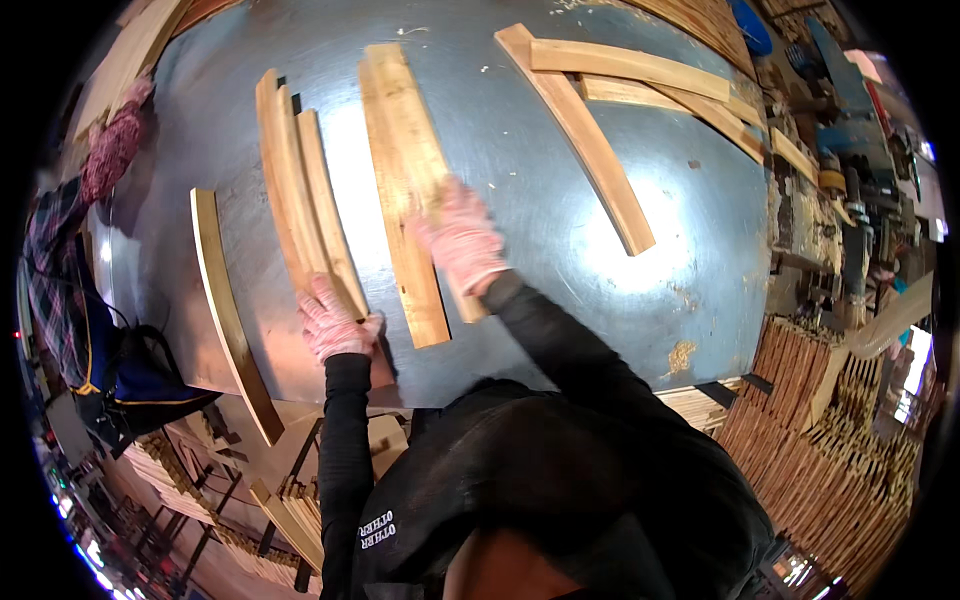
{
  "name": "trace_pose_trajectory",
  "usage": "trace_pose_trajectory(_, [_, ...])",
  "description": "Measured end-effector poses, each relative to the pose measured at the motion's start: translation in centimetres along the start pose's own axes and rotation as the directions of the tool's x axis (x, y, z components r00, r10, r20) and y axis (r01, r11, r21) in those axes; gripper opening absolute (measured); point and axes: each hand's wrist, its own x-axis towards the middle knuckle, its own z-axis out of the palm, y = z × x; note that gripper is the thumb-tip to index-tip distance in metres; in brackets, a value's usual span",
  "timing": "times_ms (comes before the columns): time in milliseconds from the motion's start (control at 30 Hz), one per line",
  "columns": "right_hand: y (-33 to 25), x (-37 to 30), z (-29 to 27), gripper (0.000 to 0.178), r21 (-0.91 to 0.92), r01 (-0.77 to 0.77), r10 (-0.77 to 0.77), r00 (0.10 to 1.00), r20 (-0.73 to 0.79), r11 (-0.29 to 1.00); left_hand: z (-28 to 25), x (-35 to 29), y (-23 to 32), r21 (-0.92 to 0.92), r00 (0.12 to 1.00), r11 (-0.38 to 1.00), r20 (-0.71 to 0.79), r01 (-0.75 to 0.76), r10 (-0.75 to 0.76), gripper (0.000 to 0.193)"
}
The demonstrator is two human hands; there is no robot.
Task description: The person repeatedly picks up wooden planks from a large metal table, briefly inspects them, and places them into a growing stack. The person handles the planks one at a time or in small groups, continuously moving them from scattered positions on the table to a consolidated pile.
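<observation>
My left hand (335, 325), in a pink-and-white glove, is closed over the near end of a bundle of wooden strips (292, 190). Its thumb lies on the right side of the bundle. Two lighter wooden boards (405, 240) lie side by side, partly overlapping, to the right. On top of them is my right hand (463, 237), in a similar glove. Motion smears its fingers, so their grip on the boards cannot be made out. Left of my left hand, a single curved wooden strip (228, 300) reaches over the table's near edge.
Several loose strips (630, 68) lie crossed at the far right of the metal table (560, 300). At the left edge, another person's gloved arm (112, 150) rests near a board. Machinery (850, 170) and stacked wood pieces (800, 450) stand to the right.
</observation>
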Motion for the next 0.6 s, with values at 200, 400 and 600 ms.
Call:
trace_pose_trajectory(200, [-4.9,-0.6,5.8,0.084,-0.239,0.002,-0.027,0.995,-0.1,0.971,-0.2,0.4,-5.6,-0.448,0.991,0.886,-0.009,0.114,-0.132,0.1])
trace_pose_trajectory(400, [-9.0,-4.6,7.6,0.088,0.216,0.134,-0.204,0.916,0.345,0.967,2.4,2.1,-10.0,-0.774,0.997,0.629,-0.08,-0.065,0.004,0.084])
trace_pose_trajectory(600, [-1.6,-0.3,-0.8,0.072,-0.06,0.578,-0.571,0.814,0.106,0.814,-0.2,0.1,-7.1,-0.296,0.991,0.946,0.033,0.132,-0.128,0.119])
